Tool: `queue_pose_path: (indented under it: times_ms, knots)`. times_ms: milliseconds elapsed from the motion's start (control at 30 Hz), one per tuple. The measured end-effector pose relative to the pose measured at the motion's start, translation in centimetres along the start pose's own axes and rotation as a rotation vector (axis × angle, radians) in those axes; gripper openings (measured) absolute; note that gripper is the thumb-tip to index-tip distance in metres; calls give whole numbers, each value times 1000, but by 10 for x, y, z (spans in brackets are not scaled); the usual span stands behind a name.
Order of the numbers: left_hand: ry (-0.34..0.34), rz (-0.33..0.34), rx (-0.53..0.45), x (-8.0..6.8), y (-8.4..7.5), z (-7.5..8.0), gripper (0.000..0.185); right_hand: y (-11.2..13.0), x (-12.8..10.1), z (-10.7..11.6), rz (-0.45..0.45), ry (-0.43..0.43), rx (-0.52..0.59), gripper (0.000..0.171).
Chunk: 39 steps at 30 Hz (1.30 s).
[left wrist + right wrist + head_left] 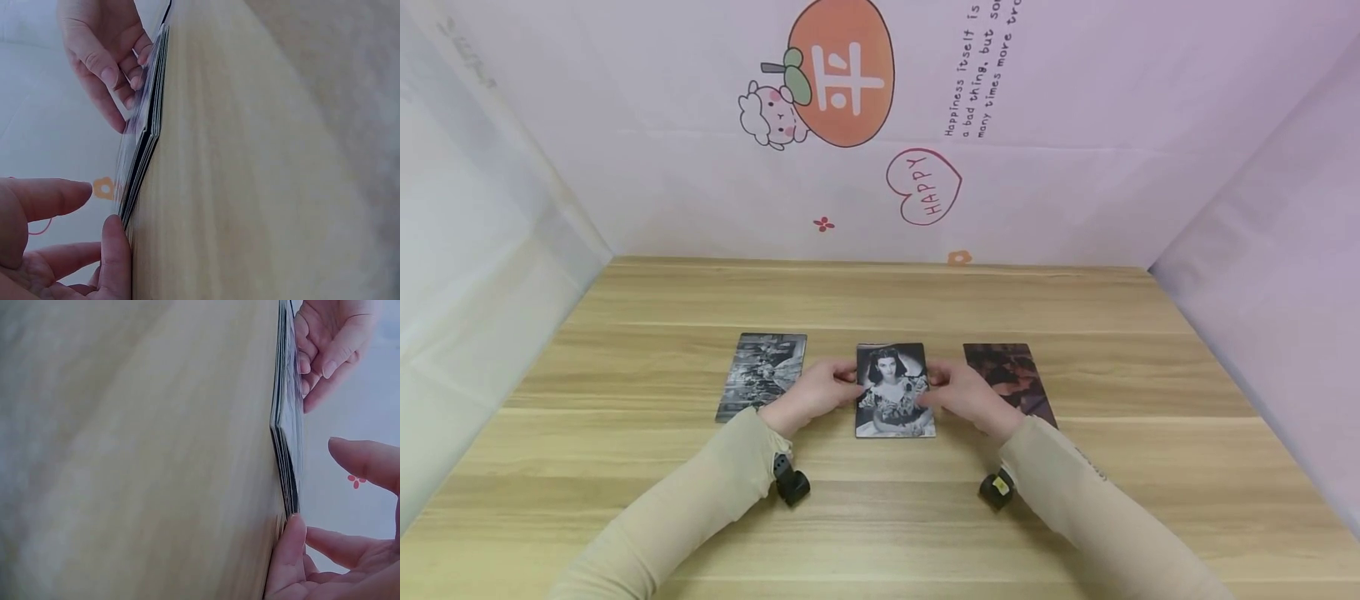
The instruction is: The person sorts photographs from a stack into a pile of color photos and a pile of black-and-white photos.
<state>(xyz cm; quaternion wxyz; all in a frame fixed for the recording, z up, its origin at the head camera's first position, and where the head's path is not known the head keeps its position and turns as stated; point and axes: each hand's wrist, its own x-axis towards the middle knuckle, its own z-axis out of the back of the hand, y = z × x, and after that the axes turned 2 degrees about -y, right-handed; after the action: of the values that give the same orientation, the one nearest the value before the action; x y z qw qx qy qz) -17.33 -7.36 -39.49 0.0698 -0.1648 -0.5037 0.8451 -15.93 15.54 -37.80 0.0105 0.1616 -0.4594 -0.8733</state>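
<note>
- Middle stack of photos (893, 392) lies flat at the table's (625, 500) centre, long axis running 12 to 6 o'clock.
- Left hand (815, 392) and right hand (967, 396) pinch its side edges with curled fingers.
- Three photo piles: one at 9 o'clock (762, 375), one at 3 o'clock (1009, 379).

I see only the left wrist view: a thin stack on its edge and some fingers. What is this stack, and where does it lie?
Observer: It is the middle stack of photo cards on the wooden table; its top card shows a black-and-white portrait.
Operator: Is there anything else near it?
Observer: Yes, a left pile with a grey picture and a right pile with a dark reddish picture, one on each side.
Operator: Which hands touch the stack?
Observer: Both. The left hand is at its left edge and the right hand at its right edge, fingers curled against the sides.
</note>
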Motion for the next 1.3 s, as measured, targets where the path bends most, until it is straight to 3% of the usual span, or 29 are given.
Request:
queue_pose_path:
  times_ms: [233, 467, 600, 1067, 1300]
  knots:
    - [-31, -6, -37, -3, -2, -1, 49, -1, -1, 1, -5, -24, 90, 63]
    - [-23, -14, -58, -5, -2, -1, 52, -4, 1, 0, 26, -142, 122, 52]
    - [-28, -17, -64, -5, -1, 0, 54, -3, 2, -2, 29, -164, 189, 49]
    - [-143, -22, -165, -9, -7, 3, 61, -1, 2, -2, 17, -163, 365, 47]
    - [-123, -28, -191, -14, -7, 10, 59, 2, 1, -3, 3, -134, 413, 46]
